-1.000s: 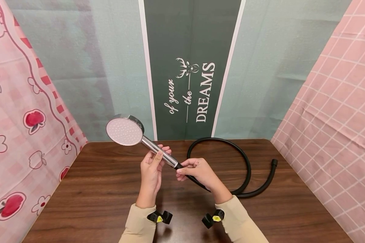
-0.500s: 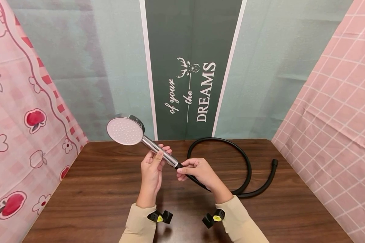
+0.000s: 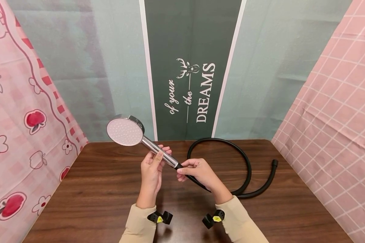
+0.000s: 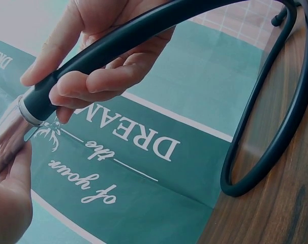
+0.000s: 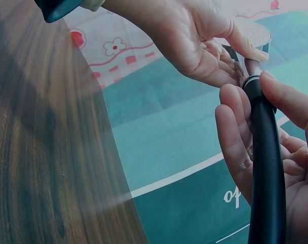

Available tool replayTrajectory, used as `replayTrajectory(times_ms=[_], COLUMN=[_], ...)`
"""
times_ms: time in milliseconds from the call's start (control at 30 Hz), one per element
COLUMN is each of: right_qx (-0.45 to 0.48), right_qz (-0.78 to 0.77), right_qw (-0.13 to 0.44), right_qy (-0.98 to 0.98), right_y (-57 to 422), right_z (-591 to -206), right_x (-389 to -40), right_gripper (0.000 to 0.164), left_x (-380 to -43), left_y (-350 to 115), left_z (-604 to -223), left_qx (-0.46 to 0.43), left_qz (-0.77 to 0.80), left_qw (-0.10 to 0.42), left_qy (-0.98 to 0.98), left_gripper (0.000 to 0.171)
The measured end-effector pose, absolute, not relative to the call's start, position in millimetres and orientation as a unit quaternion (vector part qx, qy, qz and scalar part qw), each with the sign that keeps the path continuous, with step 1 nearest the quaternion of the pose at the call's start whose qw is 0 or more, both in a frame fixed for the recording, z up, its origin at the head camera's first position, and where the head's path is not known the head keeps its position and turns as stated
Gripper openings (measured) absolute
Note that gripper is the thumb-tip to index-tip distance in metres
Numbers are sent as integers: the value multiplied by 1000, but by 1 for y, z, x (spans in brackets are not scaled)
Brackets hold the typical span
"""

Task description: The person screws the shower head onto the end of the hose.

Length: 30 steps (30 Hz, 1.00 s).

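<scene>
A chrome shower head [image 3: 125,131] with a pale nozzle face tilts up to the left above the table. My left hand [image 3: 152,170] holds its shiny handle [image 3: 167,157] between thumb and fingers. At the handle's lower end sits the black end fitting of a shower hose [image 3: 247,165]. My right hand [image 3: 199,172] pinches that fitting with thumb and fingertips, seen close up in the right wrist view, where the hose fitting [image 5: 254,91] meets the handle's end. In the left wrist view the hose [image 4: 144,28] runs back past the right palm.
The hose lies in a loop on the brown wooden table [image 3: 103,189], its free end [image 3: 274,163] pointing up at the right. A green printed cloth [image 3: 188,40] hangs behind, with pink cloths [image 3: 331,84] at both sides. Black wrist cameras [image 3: 167,217] are on both sleeves.
</scene>
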State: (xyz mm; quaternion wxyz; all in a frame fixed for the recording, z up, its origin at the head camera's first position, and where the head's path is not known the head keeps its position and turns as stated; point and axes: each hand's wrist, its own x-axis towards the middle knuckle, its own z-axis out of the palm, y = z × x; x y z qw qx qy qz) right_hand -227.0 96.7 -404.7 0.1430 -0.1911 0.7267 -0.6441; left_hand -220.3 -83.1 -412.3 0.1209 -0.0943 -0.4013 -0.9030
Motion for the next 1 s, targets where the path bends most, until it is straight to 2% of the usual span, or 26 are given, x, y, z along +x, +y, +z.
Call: replayTrajectory(times_ms=[700,1000], right_qx=[-196,-196], right_qz=[-644,-646], right_qw=[145,148], right_qy=[725,723], right_y=[97,97], right_z=[-405,-405], right_x=[-227,-227], right_gripper=[33,35], left_x=[-220,-221], left_y=[-83,-83], left_z=[-413,-414], left_qx=[-98,-96], left_qz=[-904,-903], left_qw=[119,119], left_qy=[-399,-402], left_gripper=[18,23])
